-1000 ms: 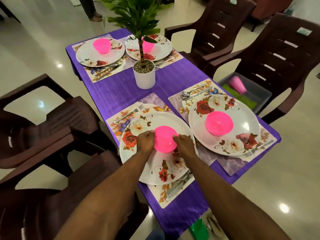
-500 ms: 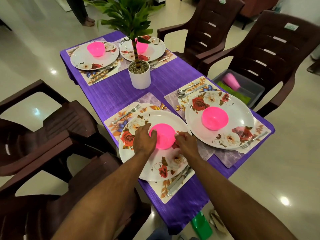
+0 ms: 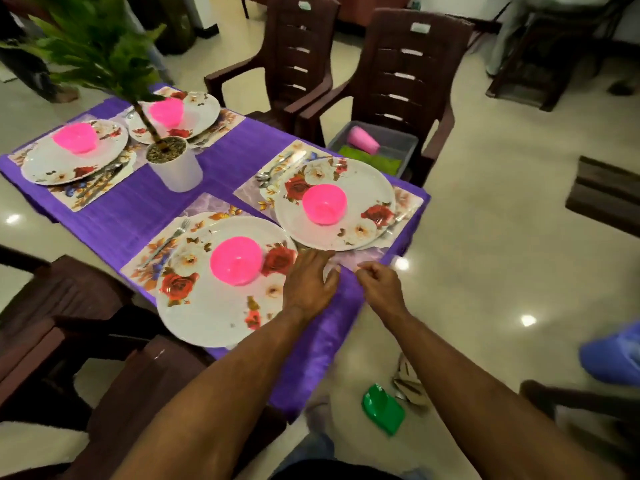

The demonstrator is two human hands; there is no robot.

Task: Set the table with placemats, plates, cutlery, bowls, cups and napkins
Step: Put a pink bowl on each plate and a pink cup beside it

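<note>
On the purple table lie four floral placemats, each bearing a flowered white plate with a pink bowl. The near plate carries its bowl, and a fork lies to its left. My left hand hovers just right of this plate with fingers spread, holding nothing. Beside it, over the table's corner, my right hand has loosely curled fingers and is empty. The second plate and bowl sit beyond, with spoons at their far side.
A grey bin on the right-hand chair holds a pink cup and green napkins. A potted plant stands mid-table. Brown chairs ring the table. A green object lies on the floor near my feet.
Both hands have let go of the near pink bowl and moved right, off the plate toward the table's corner. The view has swung right.
</note>
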